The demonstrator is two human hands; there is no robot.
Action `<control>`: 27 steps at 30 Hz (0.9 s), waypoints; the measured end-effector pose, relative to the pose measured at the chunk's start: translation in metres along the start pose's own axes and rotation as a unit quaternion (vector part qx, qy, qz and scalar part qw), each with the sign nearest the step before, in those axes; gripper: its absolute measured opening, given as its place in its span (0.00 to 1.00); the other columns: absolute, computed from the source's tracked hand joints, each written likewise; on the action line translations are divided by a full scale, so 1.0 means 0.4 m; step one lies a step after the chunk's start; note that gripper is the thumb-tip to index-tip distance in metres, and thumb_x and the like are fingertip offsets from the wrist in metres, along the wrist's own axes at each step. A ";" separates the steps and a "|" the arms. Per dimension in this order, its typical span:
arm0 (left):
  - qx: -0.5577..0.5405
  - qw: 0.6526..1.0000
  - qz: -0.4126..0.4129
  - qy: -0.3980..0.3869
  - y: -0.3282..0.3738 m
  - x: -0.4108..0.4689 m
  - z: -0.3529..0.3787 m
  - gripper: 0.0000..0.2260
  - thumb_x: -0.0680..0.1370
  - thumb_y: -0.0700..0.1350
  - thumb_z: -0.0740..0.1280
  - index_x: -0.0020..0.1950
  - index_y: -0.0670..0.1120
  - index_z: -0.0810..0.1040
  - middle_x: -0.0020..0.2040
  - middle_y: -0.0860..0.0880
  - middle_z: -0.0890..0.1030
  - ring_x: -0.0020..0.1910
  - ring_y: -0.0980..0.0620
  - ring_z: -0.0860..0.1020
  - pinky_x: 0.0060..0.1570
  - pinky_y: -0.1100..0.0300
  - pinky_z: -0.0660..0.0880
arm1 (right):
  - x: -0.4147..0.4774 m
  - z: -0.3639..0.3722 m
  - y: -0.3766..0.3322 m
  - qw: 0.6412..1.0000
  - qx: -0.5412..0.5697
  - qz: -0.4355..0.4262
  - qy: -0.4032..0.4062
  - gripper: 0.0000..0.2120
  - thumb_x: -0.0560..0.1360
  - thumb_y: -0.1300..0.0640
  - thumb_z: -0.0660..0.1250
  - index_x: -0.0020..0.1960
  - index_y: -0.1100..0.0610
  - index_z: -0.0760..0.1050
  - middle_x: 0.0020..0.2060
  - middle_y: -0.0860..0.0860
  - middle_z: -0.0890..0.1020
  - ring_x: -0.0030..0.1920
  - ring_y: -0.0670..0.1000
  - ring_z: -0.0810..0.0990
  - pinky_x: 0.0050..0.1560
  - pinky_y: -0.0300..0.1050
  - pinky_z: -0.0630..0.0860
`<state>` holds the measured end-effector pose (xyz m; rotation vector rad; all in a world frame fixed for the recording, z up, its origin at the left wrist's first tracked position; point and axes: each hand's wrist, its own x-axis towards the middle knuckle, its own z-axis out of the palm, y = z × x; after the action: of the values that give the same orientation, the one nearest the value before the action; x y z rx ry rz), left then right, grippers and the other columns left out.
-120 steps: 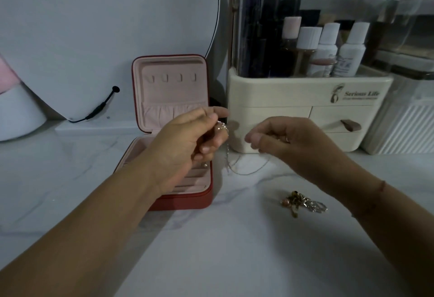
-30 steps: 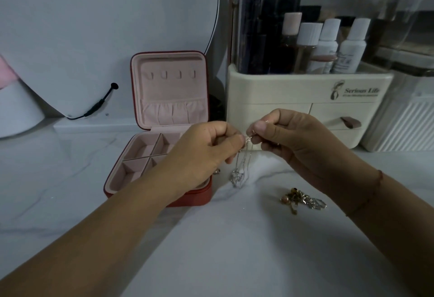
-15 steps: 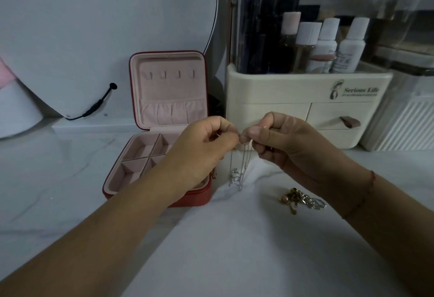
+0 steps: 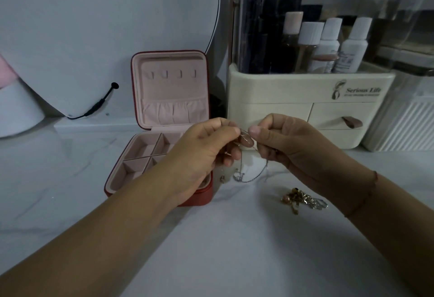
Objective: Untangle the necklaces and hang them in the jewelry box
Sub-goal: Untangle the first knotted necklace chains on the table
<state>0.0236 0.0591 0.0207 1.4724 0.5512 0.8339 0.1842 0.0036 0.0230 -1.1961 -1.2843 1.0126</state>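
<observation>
A white marble-veined counter point(image 4: 234, 249) carries everything. At its back right stands a cream plastic cosmetics organizer point(image 4: 281, 90) with drawers in front and bottles in its top tray. Just to its left a square red jewelry box point(image 4: 173, 92) sits open, its pink-lined lid upright with a row of four small hooks point(image 4: 172, 74) that are bare, and its divided base partly hidden behind the left hand point(image 4: 202, 155). The left hand and the right hand point(image 4: 288, 146) meet in the air in front of the organizer, their fingers point(image 4: 257, 130) curled and pinching together on a thin silver chain necklace point(image 4: 239, 176). The chain droops from the fingertips in a loop, with its small pendant low, just above or on the counter beside the box. A tangled heap of gold and silver jewelry point(image 4: 303, 199) lies on the counter under the right wrist.
</observation>
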 end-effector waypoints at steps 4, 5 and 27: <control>-0.022 1.000 -0.002 -0.022 -0.005 0.003 0.000 0.10 0.79 0.38 0.59 0.39 0.45 0.76 0.31 0.49 0.78 0.27 0.55 0.69 0.27 0.64 0.64 | 0.003 -0.008 0.000 0.999 0.049 -0.005 0.004 0.09 0.68 0.53 0.69 0.36 0.56 0.71 0.26 0.50 0.76 0.31 0.47 0.69 0.40 0.42 0.65; -0.014 1.000 0.001 -0.027 -0.004 0.001 -0.002 0.10 0.79 0.39 0.59 0.39 0.46 0.75 0.29 0.49 0.76 0.26 0.54 0.67 0.27 0.63 0.62 | 0.003 -0.008 0.000 0.998 0.070 0.000 0.002 0.09 0.68 0.53 0.68 0.35 0.56 0.70 0.25 0.50 0.75 0.31 0.46 0.69 0.40 0.40 0.65; 0.025 1.000 -0.003 -0.008 0.007 0.001 -0.017 0.14 0.79 0.42 0.60 0.37 0.51 0.81 0.35 0.45 0.79 0.28 0.55 0.67 0.28 0.64 0.65 | 0.000 -0.018 -0.011 0.998 -0.002 -0.028 0.052 0.13 0.65 0.49 0.71 0.36 0.57 0.72 0.19 0.47 0.65 0.25 0.49 0.62 0.33 0.44 0.62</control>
<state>0.0180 0.0634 0.0230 1.5203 0.5686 0.8085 0.1909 0.0023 0.0279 -1.1937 -1.2313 0.8957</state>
